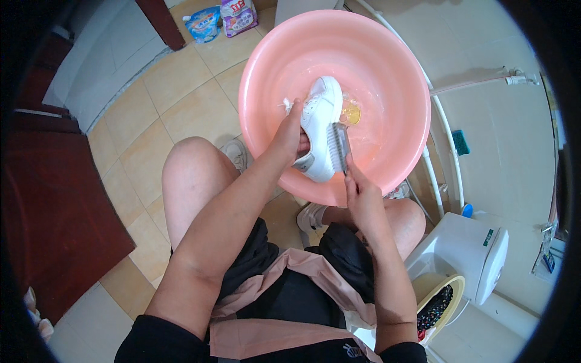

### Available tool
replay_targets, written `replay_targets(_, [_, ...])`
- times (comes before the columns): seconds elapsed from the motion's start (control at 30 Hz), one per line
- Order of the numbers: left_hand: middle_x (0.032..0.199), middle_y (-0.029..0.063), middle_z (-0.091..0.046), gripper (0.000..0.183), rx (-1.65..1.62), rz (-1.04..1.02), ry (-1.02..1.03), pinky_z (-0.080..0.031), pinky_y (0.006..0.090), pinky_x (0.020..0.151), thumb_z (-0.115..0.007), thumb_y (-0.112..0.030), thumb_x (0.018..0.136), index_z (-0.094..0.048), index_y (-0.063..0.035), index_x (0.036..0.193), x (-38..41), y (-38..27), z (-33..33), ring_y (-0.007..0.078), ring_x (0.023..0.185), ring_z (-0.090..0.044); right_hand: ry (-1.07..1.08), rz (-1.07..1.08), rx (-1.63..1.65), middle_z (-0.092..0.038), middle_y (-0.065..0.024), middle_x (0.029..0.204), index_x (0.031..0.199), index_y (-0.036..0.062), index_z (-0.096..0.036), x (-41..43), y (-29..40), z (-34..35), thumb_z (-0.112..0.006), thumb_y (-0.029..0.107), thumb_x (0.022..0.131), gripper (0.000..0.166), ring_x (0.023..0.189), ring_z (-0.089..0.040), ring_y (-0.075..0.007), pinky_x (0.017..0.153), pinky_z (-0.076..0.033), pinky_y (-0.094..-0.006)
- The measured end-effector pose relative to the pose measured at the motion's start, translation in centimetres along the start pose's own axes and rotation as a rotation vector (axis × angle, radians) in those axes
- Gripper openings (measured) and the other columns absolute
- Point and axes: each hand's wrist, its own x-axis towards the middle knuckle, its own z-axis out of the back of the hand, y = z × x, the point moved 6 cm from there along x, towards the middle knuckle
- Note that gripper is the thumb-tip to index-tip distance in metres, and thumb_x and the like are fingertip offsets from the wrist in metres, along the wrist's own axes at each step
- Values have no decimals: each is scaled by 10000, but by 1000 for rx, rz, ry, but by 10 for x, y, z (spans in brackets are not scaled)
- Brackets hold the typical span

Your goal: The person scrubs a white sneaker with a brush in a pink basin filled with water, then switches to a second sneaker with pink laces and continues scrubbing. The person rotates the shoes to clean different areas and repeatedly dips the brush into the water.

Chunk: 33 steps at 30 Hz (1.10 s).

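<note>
A white lace-up sneaker [323, 122] is held over a large pink plastic basin [399, 140], its toe pointing away from me. My left hand [292, 134] grips it, with the fingers inside the shoe opening and the thumb near the laces. In my right hand [363, 188] is the handle of a scrubbing brush [339, 147] with pale bristles. Those bristles face the sneaker's right side and appear to touch it near the heel. A yellow translucent object [351, 113] lies in the basin, partly hidden behind the shoe. Shallow liquid seems to cover the basin's bottom.
A blue pouch [203, 25] and a purple detergent bag [239, 17] stand on the tiled floor [181, 95]. White pipes [447, 136] run along the right wall, near a green sponge [460, 142]. A white toilet tank [463, 245] and a cream bin [424, 290] stand at right.
</note>
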Motion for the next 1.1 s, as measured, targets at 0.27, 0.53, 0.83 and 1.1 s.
replay_targets(0.27, [1071, 123, -583, 662, -14, 6, 25, -495, 345, 821, -166, -547, 897, -439, -43, 1228, 2, 1, -11, 201, 942, -602, -83, -166, -148, -581, -277, 738, 1223, 2, -472, 51, 1, -8, -485, 73, 849, 381, 674, -586, -409, 620, -478, -399])
replay_targets(0.53, [1083, 113, -574, 639, -68, -8, 21, -492, 340, 816, -165, -523, 907, -423, -37, 1234, 1, -2, 0, 188, 930, -598, -63, -10, 11, -564, -274, 778, 1246, 30, -460, -6, -5, -9, -466, 98, 882, 370, 706, -607, -265, 650, -452, -344])
replay_targets(0.83, [1187, 141, -511, 680, -121, 21, 43, -404, 372, 921, -120, -533, 904, -358, -23, 1284, -11, -7, -9, 231, 1073, -515, -35, -51, -125, -552, -246, 680, 1259, 69, -459, 17, 0, -16, -538, 93, 826, 440, 629, -586, -372, 579, -462, -425])
replay_targets(1.1, [1283, 169, -429, 754, -207, 16, 130, -295, 410, 1007, -91, -578, 888, -297, 5, 1318, -21, -16, -22, 283, 1178, -424, -62, 93, -274, -553, -196, 707, 1265, 152, -456, 23, 18, -27, -557, 133, 820, 456, 608, -576, -362, 554, -469, -443])
